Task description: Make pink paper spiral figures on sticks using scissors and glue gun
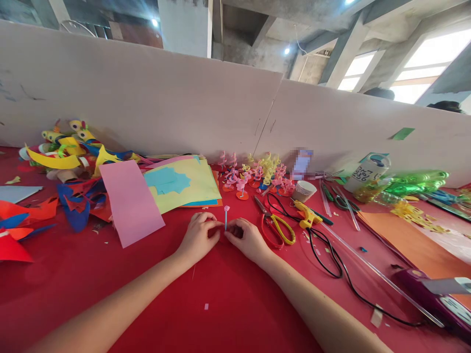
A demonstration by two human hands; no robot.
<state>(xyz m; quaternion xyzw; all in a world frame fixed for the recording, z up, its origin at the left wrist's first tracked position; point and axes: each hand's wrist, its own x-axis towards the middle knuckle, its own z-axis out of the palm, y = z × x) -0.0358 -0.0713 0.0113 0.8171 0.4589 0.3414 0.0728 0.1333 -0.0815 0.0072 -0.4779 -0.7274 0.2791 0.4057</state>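
A small light-blue stick (225, 220) stands upright on the red table, with a curled pink paper piece (226, 209) at its top. My left hand (200, 236) is closed at its left side, with the index fingertip up against the stick. From the other side, my right hand (248, 239) pinches near the lower part of the stick. The stick's foot is partly hidden by my fingers. Beyond my hands is a group of small pink paper figures (242, 185) on round orange bases, and yellow ones (270, 164) stand among them.
Right of my hands lie yellow-and-red-handled scissors (283, 229), a yellow glue gun (306, 214) with a black cord, a paper cup (304, 190) and a clear tube (382, 274). Pink paper (131, 202) and yellow paper (184, 193) are at left. A white partition (147, 93) stands behind.
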